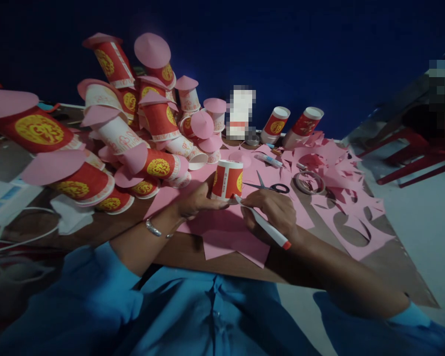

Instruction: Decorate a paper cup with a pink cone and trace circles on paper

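Red cup [223, 185]: Held near the middle of the tabletop's [183, 249] front edge, over pink paper sheets [211, 222]; whether it rests on them cannot be told. It wears no cone, so by comparison with its neighbours it appears unfinished.
Coned cups [163, 121]: A crowd packed along the tabletop's left side, from front edge to back, some stacked and leaning, each judged complete as far as capping goes.
Bare cups [276, 126]: Two tilted stacks near the back edge, right of centre, without cones and seemingly left to do.
Cup's look: Red, white-rimmed end up, a pale printed strip facing front, gold emblems on either flank.
Left hand [197, 200]: Fingers wrapped around the cup's left side, thumb along its lower edge.
Right hand [272, 210]: Fingers pinched on a white marker [269, 228] with a red end, its tip at the cup's lower right; contact is too small to confirm.
Loose cone [240, 157]: Pink, lying just behind the cup.
Scissors [264, 187]: Blades spread, right of the cup.
Tape roll [311, 192]: Flat, farther right.
Pink offcuts [330, 163]: Heaped toward the tabletop's right edge.
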{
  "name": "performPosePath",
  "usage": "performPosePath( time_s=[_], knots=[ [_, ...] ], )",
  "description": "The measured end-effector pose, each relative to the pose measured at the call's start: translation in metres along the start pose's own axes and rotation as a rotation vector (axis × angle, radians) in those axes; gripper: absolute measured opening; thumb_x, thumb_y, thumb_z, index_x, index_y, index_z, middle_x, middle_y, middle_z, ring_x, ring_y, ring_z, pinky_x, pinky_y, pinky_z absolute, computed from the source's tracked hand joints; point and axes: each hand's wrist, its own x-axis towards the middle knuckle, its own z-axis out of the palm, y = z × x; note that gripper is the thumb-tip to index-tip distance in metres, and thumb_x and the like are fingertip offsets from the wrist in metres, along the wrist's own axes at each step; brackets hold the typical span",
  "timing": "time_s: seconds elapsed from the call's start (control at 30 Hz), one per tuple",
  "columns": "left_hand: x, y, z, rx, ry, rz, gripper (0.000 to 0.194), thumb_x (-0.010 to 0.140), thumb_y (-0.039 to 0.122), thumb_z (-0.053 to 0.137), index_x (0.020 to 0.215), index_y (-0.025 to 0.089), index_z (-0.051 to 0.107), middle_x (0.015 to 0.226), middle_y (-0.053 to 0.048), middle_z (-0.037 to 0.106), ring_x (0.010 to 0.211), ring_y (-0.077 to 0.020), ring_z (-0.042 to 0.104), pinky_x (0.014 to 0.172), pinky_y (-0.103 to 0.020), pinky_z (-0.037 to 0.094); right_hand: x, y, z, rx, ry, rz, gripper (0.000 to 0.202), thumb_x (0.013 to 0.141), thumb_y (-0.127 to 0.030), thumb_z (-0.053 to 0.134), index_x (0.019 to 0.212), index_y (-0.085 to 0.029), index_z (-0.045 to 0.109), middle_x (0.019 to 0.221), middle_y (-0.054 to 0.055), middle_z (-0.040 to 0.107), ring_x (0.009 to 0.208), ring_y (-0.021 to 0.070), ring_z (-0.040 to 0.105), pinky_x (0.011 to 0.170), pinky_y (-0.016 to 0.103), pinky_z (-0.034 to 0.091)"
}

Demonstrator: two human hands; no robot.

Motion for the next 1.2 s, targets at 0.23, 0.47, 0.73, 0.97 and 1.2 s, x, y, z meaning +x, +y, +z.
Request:
performPosePath(
  time_s=[0.23,0.47,0.73,0.97,1.2],
  knots=[
    [0.0005,0.0007,0.0001,0.041,0.003,0.028,0.071,0.072,0.026,0.091,0.137,0.021,0.063,0.128,-0.011,0.076,0.115,-0.0294,0.073,0.100,-0.040,0.056,-0.0009,-0.0012,0.0003,-0.017,0.012,-0.008,0.015,0.090,-0.008,0.065,0.098,-0.021,0.063,0.075,0.001,0.074,0.062,0.0144,0.071,0.059,0.024,0.056],
    [0.0016,-0.0013,-0.0008,0.052,0.002,0.035,0.077,0.072,0.028,0.092,0.141,0.020,0.059,0.126,-0.012,0.077,0.111,-0.0286,0.074,0.096,-0.039,0.056,0.0007,-0.0018,-0.0008,0.004,0.027,-0.035,0.016,0.089,-0.005,0.066,0.097,-0.019,0.063,0.073,0.002,0.073,0.063,0.0151,0.072,0.059,0.025,0.057],
    [0.0004,0.0007,0.0001,0.073,0.002,0.001,0.089,0.071,0.033,0.092,0.150,0.021,0.053,0.128,-0.012,0.075,0.112,-0.0302,0.074,0.095,-0.040,0.056,-0.0043,0.0005,0.0027,-0.026,-0.006,-0.039,0.015,0.094,-0.010,0.063,0.102,-0.022,0.060,0.075,-0.001,0.073,0.064,0.0132,0.071,0.058,0.024,0.056],
    [0.0006,0.0013,0.0026,0.117,0.016,-0.032,0.091,0.068,0.041,0.094,0.146,0.022,0.051,0.127,-0.012,0.075,0.112,-0.0296,0.072,0.088,-0.035,0.056,-0.0063,-0.0002,0.0047,0.015,-0.018,-0.046,0.014,0.092,-0.009,0.067,0.101,-0.019,0.061,0.078,0.004,0.075,0.066,0.0154,0.073,0.060,0.026,0.057],
    [0.0010,0.0019,0.0036,0.177,0.035,-0.049,0.089,0.068,0.044,0.095,0.143,0.022,0.052,0.124,-0.011,0.076,0.116,-0.0323,0.072,0.093,-0.039,0.057,-0.0026,-0.0004,0.0031,0.012,-0.017,-0.034,0.012,0.096,-0.011,0.065,0.101,-0.020,0.061,0.077,0.002,0.074,0.066,0.0146,0.072,0.061,0.025,0.057]
  ],
)
